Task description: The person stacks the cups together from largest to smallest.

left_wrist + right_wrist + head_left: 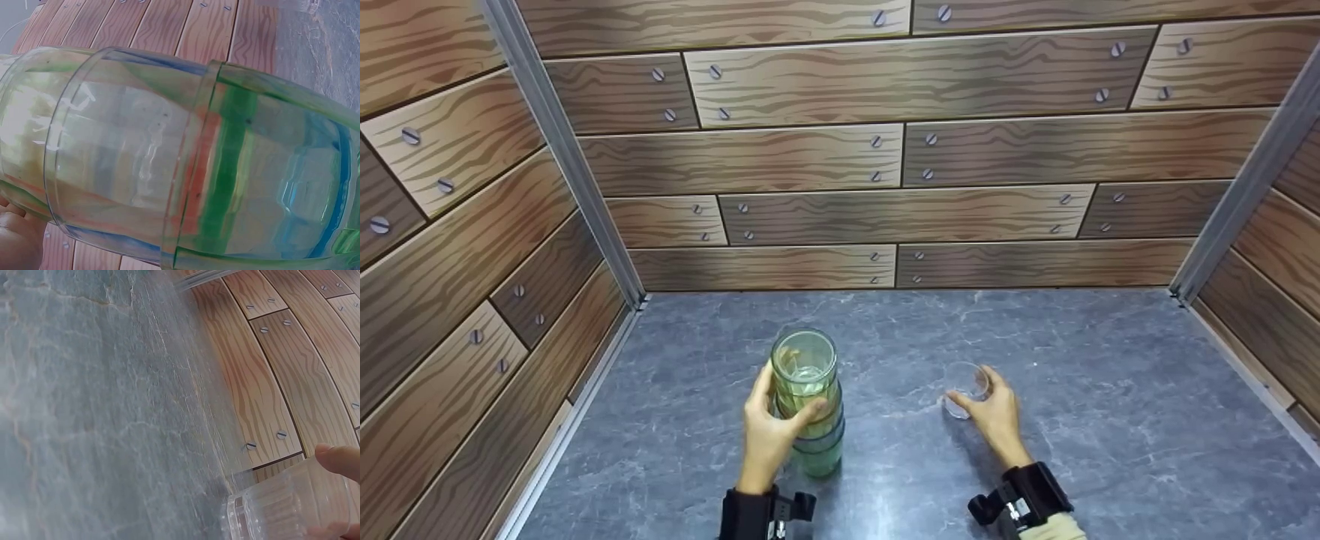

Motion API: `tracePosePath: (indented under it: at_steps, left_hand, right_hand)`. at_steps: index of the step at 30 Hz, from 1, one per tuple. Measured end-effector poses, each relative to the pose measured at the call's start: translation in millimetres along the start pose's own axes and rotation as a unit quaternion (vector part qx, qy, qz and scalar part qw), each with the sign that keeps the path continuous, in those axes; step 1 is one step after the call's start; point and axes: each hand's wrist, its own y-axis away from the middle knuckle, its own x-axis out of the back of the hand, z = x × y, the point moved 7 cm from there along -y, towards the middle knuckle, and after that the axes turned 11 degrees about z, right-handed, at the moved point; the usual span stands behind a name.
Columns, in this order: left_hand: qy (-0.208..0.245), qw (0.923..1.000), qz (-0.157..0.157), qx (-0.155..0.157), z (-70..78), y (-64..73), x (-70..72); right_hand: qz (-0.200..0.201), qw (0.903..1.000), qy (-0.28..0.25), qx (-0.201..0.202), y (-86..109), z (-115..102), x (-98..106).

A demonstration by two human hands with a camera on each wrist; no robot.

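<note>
A tall stack of nested see-through cups (pixel 821 457), tinted green, stands upright on the table left of centre. My left hand (pixel 769 439) grips its upper part, with thumb and fingers on opposite sides. Close up in the left wrist view, the stacked cups (pixel 129 152) show green, red and blue bands, and part of the hand (pixel 19 236) appears at the lower left. To the right, my right hand (pixel 997 416) holds a small clear cup (pixel 960 409) between thumb and fingers. That clear cup (pixel 275 512) has its narrower end near the tabletop in the right wrist view.
A grey marble-patterned tabletop (pixel 900 360) lies under both hands. Wood-plank-patterned panels (pixel 810 157) enclose it at the back, left and right, with metal strips (pixel 566 142) at the corners. Each wrist wears a black camera strap (pixel 1035 491).
</note>
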Motion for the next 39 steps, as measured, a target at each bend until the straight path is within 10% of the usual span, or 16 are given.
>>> tracePosePath:
  at_steps: [39]
  left_hand:
    - [0.016,0.9996,-0.005,-0.021,3.3,-0.9,-0.6]
  right_hand:
    - [-0.019,0.9996,-0.019,0.013,21.3,-26,6]
